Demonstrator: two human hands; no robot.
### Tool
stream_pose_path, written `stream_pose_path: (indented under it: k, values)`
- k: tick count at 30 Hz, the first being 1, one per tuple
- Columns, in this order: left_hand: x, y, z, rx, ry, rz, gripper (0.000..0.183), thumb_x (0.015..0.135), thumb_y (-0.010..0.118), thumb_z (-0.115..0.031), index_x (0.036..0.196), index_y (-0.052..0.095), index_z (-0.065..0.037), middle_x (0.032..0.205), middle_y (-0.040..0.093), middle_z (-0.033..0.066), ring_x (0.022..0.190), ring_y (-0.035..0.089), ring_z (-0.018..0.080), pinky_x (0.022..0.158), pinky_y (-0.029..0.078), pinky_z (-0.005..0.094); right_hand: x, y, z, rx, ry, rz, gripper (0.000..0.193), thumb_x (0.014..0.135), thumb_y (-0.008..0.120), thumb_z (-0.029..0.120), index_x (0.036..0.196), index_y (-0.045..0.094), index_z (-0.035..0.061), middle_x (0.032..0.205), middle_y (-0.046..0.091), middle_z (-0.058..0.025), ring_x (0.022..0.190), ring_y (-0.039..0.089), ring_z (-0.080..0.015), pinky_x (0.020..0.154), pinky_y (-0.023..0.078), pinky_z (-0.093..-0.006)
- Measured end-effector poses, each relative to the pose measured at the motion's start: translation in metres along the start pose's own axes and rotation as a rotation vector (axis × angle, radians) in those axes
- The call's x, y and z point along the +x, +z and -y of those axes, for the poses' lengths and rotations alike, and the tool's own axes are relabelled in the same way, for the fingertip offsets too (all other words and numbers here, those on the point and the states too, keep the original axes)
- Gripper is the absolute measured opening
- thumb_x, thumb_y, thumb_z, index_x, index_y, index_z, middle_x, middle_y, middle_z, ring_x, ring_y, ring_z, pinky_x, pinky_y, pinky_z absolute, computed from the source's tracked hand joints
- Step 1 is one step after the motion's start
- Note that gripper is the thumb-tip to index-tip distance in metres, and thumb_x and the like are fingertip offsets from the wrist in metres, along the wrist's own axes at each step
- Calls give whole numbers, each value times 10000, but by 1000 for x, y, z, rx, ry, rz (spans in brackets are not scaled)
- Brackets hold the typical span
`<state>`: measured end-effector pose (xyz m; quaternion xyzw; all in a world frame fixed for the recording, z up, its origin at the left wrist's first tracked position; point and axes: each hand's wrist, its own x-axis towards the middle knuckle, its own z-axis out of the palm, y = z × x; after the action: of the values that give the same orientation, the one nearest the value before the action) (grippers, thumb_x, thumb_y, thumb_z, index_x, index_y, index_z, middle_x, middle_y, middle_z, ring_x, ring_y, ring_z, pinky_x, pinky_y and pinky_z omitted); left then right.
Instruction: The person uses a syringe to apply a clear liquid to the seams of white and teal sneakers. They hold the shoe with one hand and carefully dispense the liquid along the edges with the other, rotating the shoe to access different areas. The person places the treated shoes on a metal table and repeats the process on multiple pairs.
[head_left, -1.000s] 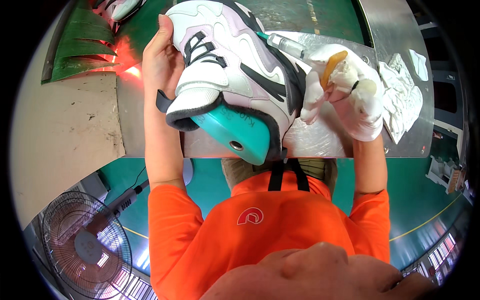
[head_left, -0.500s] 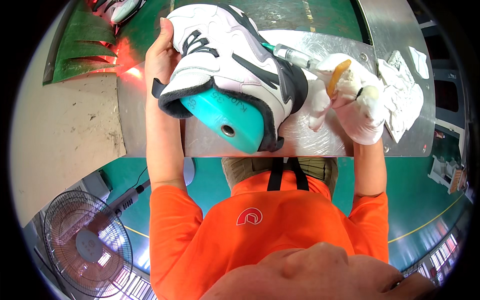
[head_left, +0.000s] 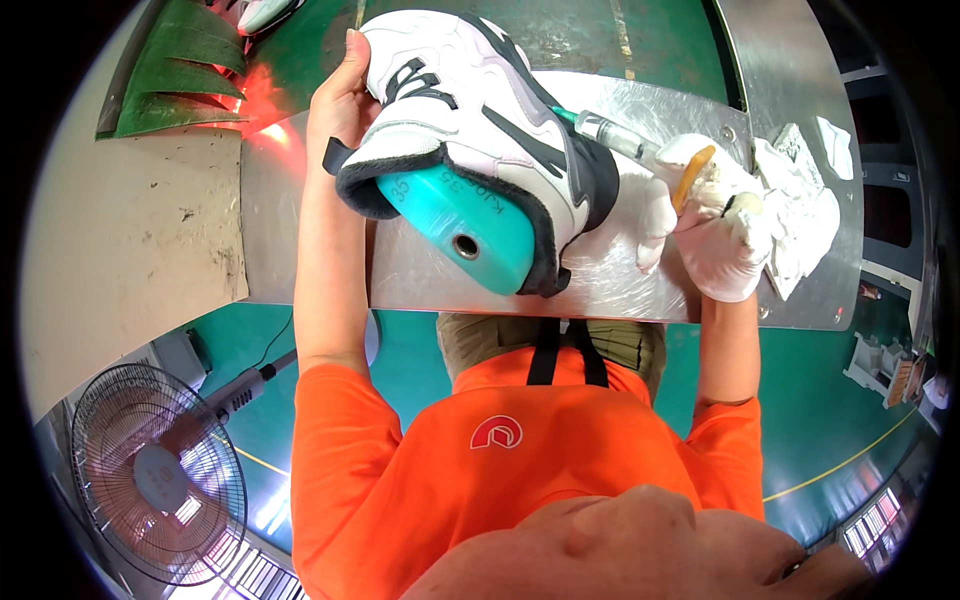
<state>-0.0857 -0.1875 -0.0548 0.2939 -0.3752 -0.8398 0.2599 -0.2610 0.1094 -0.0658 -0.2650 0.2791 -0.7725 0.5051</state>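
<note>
A white sports shoe [head_left: 470, 120] with black and pale grey trim is held tilted over the metal bench. A turquoise shoe last [head_left: 480, 225] with a round hole fills its opening. My bare left hand [head_left: 345, 95] is closed round the shoe's far left side, thumb up; its other fingers are hidden behind the shoe. My right hand [head_left: 715, 225], in a white glove, grips a clear syringe [head_left: 612, 135]. The syringe's green tip meets the edge by the sole, towards the heel. An orange-brown strip [head_left: 692, 178] lies along the glove.
Crumpled white cloths [head_left: 800, 215] lie on the metal bench top [head_left: 450, 275], right of my glove. Beyond runs a green belt [head_left: 670, 45]. Green flaps [head_left: 185, 75] hang at the left before a red glow, with another shoe [head_left: 265, 12] behind. A fan [head_left: 160, 475] stands lower left.
The view has tilted slightly. The shoe sits a little further right, and my gloved hand with the syringe has come slightly nearer, its tip shifting along the sole edge towards the heel.
</note>
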Motion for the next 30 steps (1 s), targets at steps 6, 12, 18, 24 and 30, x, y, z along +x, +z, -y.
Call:
stream_pose_path:
  k: [6, 12, 18, 24, 30]
  values:
    - [3, 3, 6, -121, -15, 24, 423, 956, 587, -359, 1107, 586, 36, 1000, 672, 155, 890, 675, 247, 792, 567, 377, -22, -49, -21, 127, -134, -17, 739, 803, 657, 530, 1320, 450, 44, 1003, 546, -148, 867, 591, -294, 748, 505, -394]
    - [36, 4, -11, -64, 165, -56, 360, 929, 652, -276, 1033, 602, 66, 961, 665, 132, 844, 669, 217, 738, 561, 336, -25, 3, 25, -317, -258, -178, 574, 860, 651, 266, 1323, 401, 38, 1047, 531, -152, 864, 638, -334, 747, 558, -402]
    - [114, -34, -89, -168, 663, -526, 354, 907, 683, -202, 1050, 602, 111, 1018, 665, 166, 858, 674, 253, 745, 558, 393, -62, 13, 17, -1085, -326, -793, 561, 762, 724, -24, 1261, 482, 52, 1096, 544, -94, 870, 626, -162, 750, 529, -268]
    - [168, -73, -71, -252, 488, -1033, 714, 789, 764, -189, 1248, 308, 113, 1260, 507, 269, 1057, 601, 407, 838, 572, 503, -82, 8, -2, -935, -220, -1007, 460, 755, 735, 7, 1169, 536, 44, 843, 625, -40, 614, 580, -106, 586, 494, -241]
    - [194, -99, -74, -31, 408, -824, 559, 838, 690, -70, 1228, 354, 149, 1186, 502, 276, 961, 609, 395, 710, 624, 510, -106, 17, -3, -1443, -293, -635, 489, 725, 767, 15, 1162, 550, 45, 848, 629, -44, 706, 593, -104, 667, 494, -256]
